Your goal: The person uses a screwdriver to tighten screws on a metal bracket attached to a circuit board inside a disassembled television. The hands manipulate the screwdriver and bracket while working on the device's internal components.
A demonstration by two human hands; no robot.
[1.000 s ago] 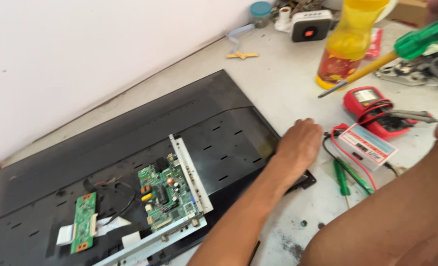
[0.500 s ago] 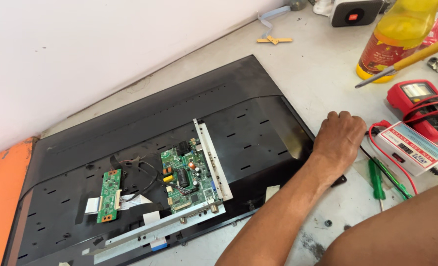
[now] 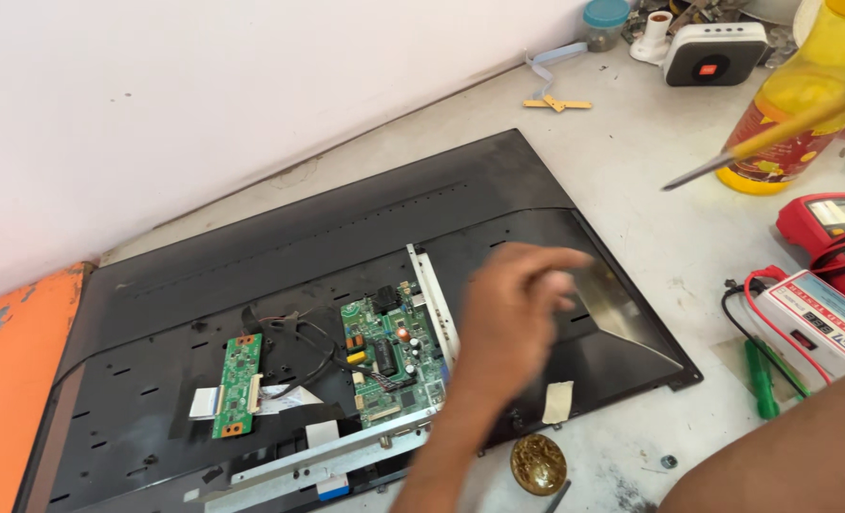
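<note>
Head view: the left hand is up off the bench now, blurred mid-swing over the back of the flat black screen panel. Half a second ago it lay planted at the panel's right edge; it has come inward and hangs above the metal strip just beside the big green circuit board. Fingers loosely spread, thumb side toward the wall, pinching nothing that shows. That reads as a hand let go of steadying the panel and heading for the electronics, though no contact with the board can be made out.

The panel lies face down across the grey bench, its left corner by an orange surface. A smaller green board sits to the left of the big one, joined to it by dark wires.

The screwdriver pokes in from the upper right, green handle at the frame edge, tip pointing down-left and well apart from the panel; the right hand holding it is out of frame. Behind it stands a yellow bottle. Red meter and white box lie to the right, a brass disc near the bottom edge.
</note>
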